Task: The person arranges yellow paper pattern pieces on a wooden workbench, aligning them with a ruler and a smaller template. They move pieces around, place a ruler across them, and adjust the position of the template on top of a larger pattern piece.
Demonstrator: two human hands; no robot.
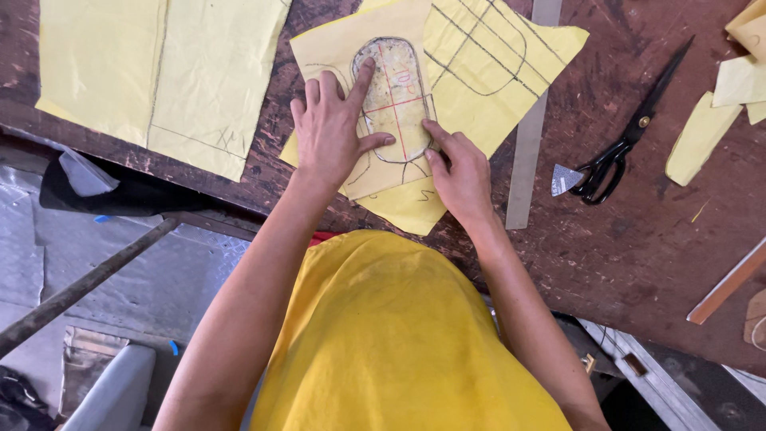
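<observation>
Scratched dark wooden table (638, 239), worn oblong template (393, 96) with red cross lines, left hand (329, 132) flat on it, right hand (459, 172) fingertips pressing its edge

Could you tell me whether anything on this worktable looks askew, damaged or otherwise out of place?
Nothing is spilled. The wooden table is heavily scratched and stained. The yellow sheets under the template lie overlapped at skewed angles, one corner overhanging the table edge. The left hand pins the template; the right hand touches its edge. Black scissors lie open.
</observation>
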